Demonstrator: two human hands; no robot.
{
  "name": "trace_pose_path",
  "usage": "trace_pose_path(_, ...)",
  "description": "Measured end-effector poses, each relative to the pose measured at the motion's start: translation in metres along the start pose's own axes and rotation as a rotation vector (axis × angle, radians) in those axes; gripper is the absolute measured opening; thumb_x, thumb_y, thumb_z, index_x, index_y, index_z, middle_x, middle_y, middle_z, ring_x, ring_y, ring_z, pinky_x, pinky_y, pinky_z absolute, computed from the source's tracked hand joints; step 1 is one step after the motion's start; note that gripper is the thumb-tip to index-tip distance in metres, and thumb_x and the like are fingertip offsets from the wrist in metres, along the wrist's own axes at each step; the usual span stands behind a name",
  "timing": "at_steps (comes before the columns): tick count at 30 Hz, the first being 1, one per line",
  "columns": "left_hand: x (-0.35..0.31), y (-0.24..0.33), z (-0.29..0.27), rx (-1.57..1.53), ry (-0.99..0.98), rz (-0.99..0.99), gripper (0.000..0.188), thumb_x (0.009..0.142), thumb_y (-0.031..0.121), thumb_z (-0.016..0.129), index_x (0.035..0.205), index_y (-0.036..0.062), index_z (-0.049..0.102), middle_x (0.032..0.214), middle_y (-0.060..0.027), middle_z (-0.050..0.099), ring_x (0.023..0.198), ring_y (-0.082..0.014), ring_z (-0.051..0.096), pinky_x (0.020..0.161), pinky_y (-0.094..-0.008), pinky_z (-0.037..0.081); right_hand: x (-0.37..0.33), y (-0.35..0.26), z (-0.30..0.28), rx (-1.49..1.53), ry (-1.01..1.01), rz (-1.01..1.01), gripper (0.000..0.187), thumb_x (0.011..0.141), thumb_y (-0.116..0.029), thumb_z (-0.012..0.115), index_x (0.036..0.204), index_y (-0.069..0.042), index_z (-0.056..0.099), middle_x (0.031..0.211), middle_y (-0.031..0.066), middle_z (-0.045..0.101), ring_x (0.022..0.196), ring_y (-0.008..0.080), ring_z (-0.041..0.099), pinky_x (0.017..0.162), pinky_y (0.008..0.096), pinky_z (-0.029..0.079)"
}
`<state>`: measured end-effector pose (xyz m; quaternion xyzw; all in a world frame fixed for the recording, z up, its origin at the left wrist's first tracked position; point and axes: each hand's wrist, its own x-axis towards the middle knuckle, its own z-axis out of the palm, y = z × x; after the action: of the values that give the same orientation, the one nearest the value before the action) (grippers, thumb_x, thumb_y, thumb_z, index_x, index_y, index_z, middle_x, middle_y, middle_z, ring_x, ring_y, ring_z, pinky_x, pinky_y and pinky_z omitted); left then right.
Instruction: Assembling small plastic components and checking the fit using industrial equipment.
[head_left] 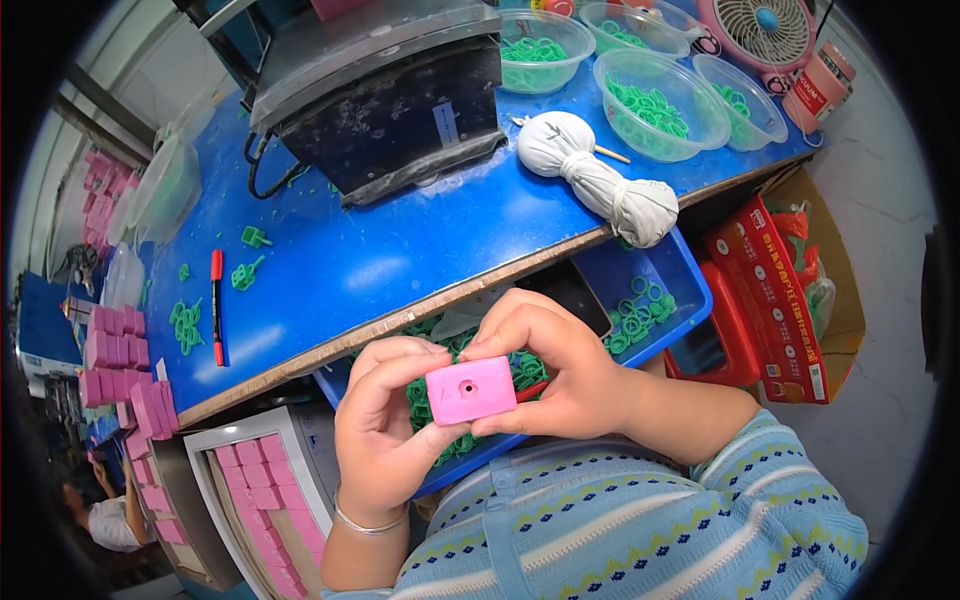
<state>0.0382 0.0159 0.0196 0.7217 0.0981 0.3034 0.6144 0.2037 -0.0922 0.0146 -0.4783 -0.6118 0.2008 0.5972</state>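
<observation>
Blue workbench, pretty crowded

The blue-topped table [380, 260] runs from about 8 o'clock up to 2 o'clock. A black machine [385, 100] sits on it at 12, and a knotted white cloth bundle [600, 175] lies near the front edge around 1. Clear plastic bowls [655, 105] of green rings are clustered at 1 to 2 o'clock, with a pink fan [765, 30] behind them. Over at 9 there's a red marker [216, 305], with loose green rings [187, 325] just beside it.
</observation>
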Motion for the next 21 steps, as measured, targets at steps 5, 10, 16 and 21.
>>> trace_pose_path(5, 0.005, 0.011, 0.012, 0.283, 0.032, 0.14, 0.059, 0.064, 0.015, 0.08, 0.114, -0.0003, 0.054, 0.114, -0.0164, 0.051, 0.114, -0.0311, 0.047, 0.099, -0.0413, 0.037, -0.006, -0.001, 0.015, 0.865, 0.066, 0.532, 0.039, 0.093, -0.032, 0.052, 0.119, -0.003, 0.046, 0.106, 0.0089, 0.057, 0.1, 0.0213, 0.056, 0.087, 0.0334, 0.045)
trace_pose_path(10, 0.002, -0.006, 0.02, 0.469, -0.05, 0.125, 0.101, 0.052, 0.035, 0.088, 0.13, 0.0004, 0.035, 0.136, -0.0183, 0.037, 0.13, -0.0313, 0.034, 0.105, -0.0402, 0.031, -0.005, 0.012, 0.026, 1.518, 0.033, 0.675, 0.047, 0.099, -0.043, 0.03, 0.118, -0.004, 0.048, 0.11, 0.0077, 0.055, 0.097, 0.0151, 0.056, 0.086, 0.033, 0.047)
trace_pose_path(16, 0.002, 0.006, 0.018, 0.623, 0.076, 0.233, 0.081, 0.05, 0.011, 0.082, 0.121, 0.0066, 0.043, 0.114, -0.0152, 0.044, 0.106, -0.0307, 0.046, 0.091, -0.0401, 0.039, 0.006, -0.009, 0.011, 1.078, -0.099, 0.729, 0.046, 0.096, -0.038, 0.046, 0.123, -0.001, 0.046, 0.109, 0.0091, 0.057, 0.096, 0.0159, 0.059, 0.084, 0.0298, 0.048)
trace_pose_path(21, 0.004, 0.011, 0.019, 0.599, 0.065, 0.209, 0.084, 0.049, 0.01, 0.081, 0.124, 0.0058, 0.044, 0.115, -0.0151, 0.042, 0.106, -0.0297, 0.045, 0.089, -0.0384, 0.041, 0.003, -0.01, 0.01, 1.09, -0.123, 0.683, 0.045, 0.093, -0.031, 0.053, 0.123, 0.001, 0.046, 0.109, 0.0094, 0.058, 0.095, 0.0163, 0.06, 0.083, 0.0304, 0.049)
